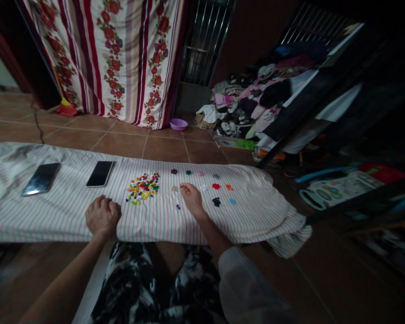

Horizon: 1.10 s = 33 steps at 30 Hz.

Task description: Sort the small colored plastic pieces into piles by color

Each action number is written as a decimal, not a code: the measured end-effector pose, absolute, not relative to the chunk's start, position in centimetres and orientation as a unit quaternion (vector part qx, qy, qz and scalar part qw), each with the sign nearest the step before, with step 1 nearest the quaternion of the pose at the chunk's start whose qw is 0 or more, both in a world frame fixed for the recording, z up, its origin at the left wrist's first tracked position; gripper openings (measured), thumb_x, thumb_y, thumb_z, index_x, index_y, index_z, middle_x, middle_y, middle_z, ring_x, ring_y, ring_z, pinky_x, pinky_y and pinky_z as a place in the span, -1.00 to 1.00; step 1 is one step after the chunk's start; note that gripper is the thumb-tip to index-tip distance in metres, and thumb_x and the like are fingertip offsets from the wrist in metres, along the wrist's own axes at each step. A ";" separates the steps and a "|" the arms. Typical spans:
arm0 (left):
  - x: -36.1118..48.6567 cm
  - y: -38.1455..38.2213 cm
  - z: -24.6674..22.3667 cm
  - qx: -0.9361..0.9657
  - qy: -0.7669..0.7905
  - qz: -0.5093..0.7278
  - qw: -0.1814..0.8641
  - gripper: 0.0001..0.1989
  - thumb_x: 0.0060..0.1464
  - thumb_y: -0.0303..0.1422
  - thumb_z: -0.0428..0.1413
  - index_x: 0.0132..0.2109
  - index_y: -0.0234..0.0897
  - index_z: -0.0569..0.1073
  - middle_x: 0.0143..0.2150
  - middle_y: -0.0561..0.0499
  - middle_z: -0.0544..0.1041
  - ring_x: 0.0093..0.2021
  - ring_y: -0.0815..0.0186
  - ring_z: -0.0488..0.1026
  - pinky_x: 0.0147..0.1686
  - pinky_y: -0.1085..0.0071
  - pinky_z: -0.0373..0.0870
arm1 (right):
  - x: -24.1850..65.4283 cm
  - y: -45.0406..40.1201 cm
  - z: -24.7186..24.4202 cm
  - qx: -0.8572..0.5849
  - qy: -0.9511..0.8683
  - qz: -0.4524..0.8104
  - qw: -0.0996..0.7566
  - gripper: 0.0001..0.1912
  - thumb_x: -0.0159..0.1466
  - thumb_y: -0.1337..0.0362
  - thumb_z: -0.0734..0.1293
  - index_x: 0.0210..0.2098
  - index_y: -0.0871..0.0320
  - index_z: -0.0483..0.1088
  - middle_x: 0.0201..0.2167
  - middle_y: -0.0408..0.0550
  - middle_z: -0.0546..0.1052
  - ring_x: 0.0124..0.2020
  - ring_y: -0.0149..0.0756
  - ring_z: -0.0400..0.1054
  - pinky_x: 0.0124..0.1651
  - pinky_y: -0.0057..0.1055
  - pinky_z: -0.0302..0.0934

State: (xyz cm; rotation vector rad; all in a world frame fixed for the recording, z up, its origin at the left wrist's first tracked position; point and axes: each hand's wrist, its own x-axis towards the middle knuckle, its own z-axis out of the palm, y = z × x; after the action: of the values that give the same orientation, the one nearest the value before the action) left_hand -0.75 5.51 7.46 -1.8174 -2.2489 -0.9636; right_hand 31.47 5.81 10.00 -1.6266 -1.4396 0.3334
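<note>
My left hand (103, 215) rests on the striped cloth (67, 211) near its front edge, fingers curled into a loose fist; nothing shows in it. To its right lies a heap of small multicoloured beads (143, 188). My right hand (191, 198) hovers or rests just right of a small beige group (174, 189), fingertips pinched together. Whatever they hold is too small to make out. Around that hand lie small single-colour groups: dark red pieces (173, 171), green pieces (188, 172), pink pieces (200, 173), purple pieces (178, 207), red pieces (216, 186) and black pieces (216, 202).
Two phones, one dark (41, 179) and one light-rimmed (100, 174), lie on the cloth's left half. Orange pieces (229, 187) and light blue pieces (232, 202) sit farther right. Beyond are a floral curtain (128, 63), a purple basin (178, 124) and piled clothes (249, 99).
</note>
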 end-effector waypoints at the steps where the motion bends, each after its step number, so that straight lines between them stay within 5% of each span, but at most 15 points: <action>1: -0.8 5.5 7.5 -0.594 -0.740 -0.313 0.043 -0.64 0.16 -0.29 -0.15 -0.20 -0.32 0.51 0.08 -0.20 0.50 0.12 0.07 0.36 0.14 0.12 0.20 | 32.4 5.6 9.9 -0.667 -0.573 0.136 0.457 -0.74 0.16 0.29 0.23 -0.24 0.11 0.52 -0.33 -0.09 0.57 -0.31 -0.31 0.43 -0.15 -0.38 0.31; 19: -0.4 5.1 8.6 -0.593 -0.759 -0.266 0.031 -0.69 0.17 -0.32 -0.11 -0.15 -0.30 0.49 0.11 -0.18 0.47 0.08 0.05 0.36 0.06 0.13 0.23 | 37.7 4.2 9.3 -0.739 -0.497 0.136 0.433 -0.77 0.13 0.28 0.24 -0.31 0.08 0.52 -0.39 -0.13 0.59 -0.32 -0.30 0.48 -0.19 -0.40 0.32; 33: -0.3 5.1 8.5 -0.591 -0.759 -0.271 0.027 -0.78 0.12 -0.34 -0.06 -0.18 -0.24 0.46 0.08 -0.15 0.48 0.07 0.06 0.36 0.06 0.13 0.22 | 38.3 5.3 9.0 -0.765 -0.586 0.035 0.265 -0.72 0.20 0.44 0.23 -0.26 0.11 0.57 -0.31 -0.03 0.59 -0.21 -0.25 0.42 -0.10 -0.39 0.22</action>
State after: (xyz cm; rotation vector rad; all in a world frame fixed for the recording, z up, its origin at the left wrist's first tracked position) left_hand -0.26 5.14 8.51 -1.8262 -2.3446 -0.8382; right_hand 38.33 5.27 8.97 -2.0665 -1.5837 0.0954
